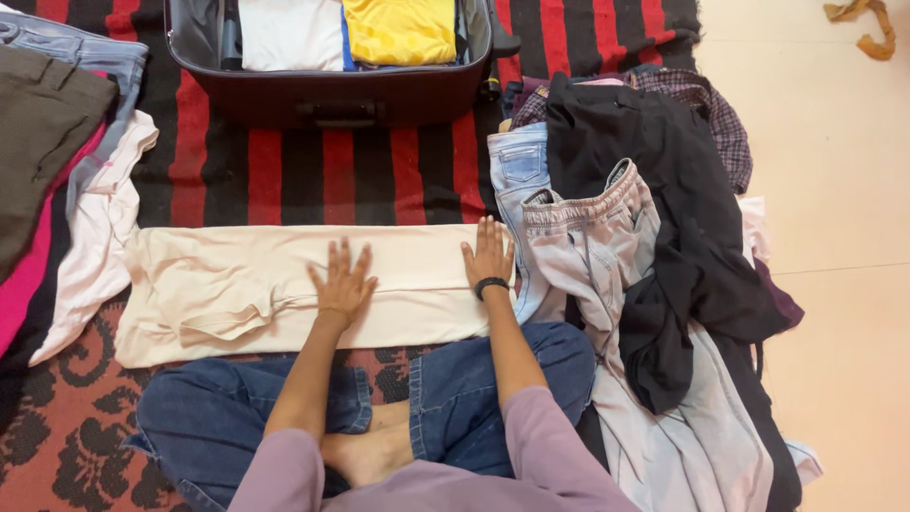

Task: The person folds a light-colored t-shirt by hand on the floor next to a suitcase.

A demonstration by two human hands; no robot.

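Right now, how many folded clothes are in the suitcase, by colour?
White folded clothes: 1
Yellow folded clothes: 1
Total showing in the suitcase: 2
Anything under them is hidden. Both hands, left hand and right hand, lie flat on the cream garment.

A red-and-black striped rug (313, 171) is covering a pale floor (834, 190), bearing an open suitcase (332, 95), a folded cream garment (237, 284), and clothes piles (645, 237) lying at both sides.

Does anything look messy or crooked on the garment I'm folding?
Yes. The cream garment is bunched and wrinkled at its left end, beyond the left hand; under the right hand it lies smooth.
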